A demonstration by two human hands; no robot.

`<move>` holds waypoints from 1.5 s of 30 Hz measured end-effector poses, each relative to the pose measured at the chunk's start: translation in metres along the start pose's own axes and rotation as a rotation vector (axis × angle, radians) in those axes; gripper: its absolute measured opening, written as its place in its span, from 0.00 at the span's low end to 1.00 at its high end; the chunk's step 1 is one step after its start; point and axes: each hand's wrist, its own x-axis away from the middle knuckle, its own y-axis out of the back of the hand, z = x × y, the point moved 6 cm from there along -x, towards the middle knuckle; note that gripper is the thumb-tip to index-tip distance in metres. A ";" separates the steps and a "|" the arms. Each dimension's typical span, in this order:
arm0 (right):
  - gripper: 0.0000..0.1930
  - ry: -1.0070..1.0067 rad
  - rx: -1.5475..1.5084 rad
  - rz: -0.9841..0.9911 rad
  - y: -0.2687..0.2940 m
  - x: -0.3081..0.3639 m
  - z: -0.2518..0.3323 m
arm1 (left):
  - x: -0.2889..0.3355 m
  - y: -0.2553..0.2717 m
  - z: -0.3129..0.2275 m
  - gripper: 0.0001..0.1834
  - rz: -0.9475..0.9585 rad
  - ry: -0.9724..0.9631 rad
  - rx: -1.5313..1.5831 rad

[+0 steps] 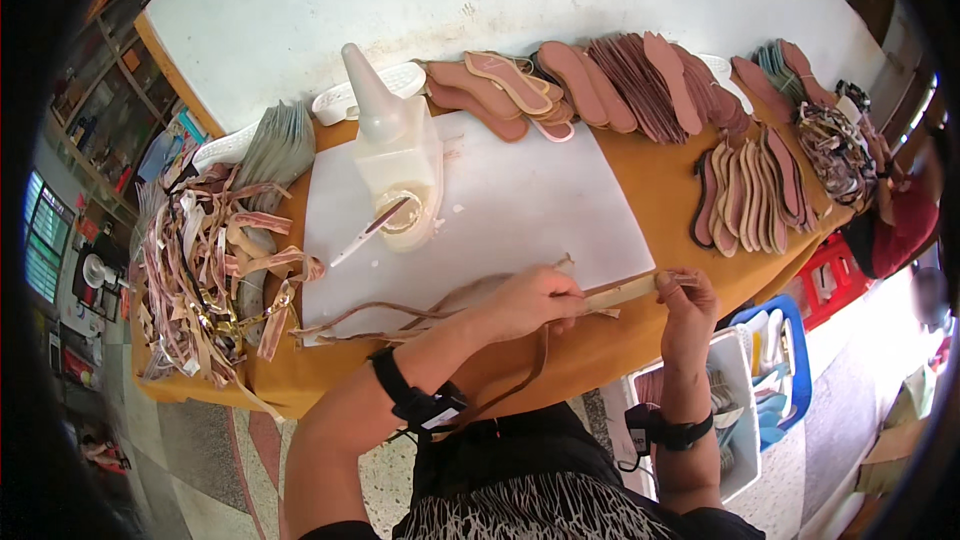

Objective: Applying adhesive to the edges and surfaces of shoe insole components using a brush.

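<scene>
Strap-work is what is going on at the near edge of the orange table: a long tan strap is lying along that edge, stretched between both hands. From the head camera, the left hand is pressing down on the strap's middle with fingers curled over it, grasping it against the tabletop, while a brown tail of the same strap is hanging off the edge toward the person's lap. The right hand is pinching the strap's far end between fingertips, fingers closed around it. Just behind the hands, a white sheet is covering the table, and on it a white glue bottle with a cone spout is standing beside a small dish with a brush resting in it. A heap of loose straps is lying to the left, and rows of pink insoles are fanning along the far side. I judge the step to be smoothing or folding the strap's end; the next move probably calls for keeping the strap flat and taut while the right fingers work it.
</scene>
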 end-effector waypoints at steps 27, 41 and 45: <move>0.03 -0.315 -0.311 0.021 -0.008 -0.047 -0.075 | 0.087 0.073 0.067 0.09 -0.040 0.251 0.348; 0.02 -0.341 -0.295 0.040 -0.010 -0.048 -0.074 | 0.141 0.102 0.075 0.08 -0.098 0.260 0.365; 0.03 -0.318 -0.237 0.054 -0.013 -0.047 -0.073 | 0.161 0.119 0.079 0.08 -0.178 0.334 0.156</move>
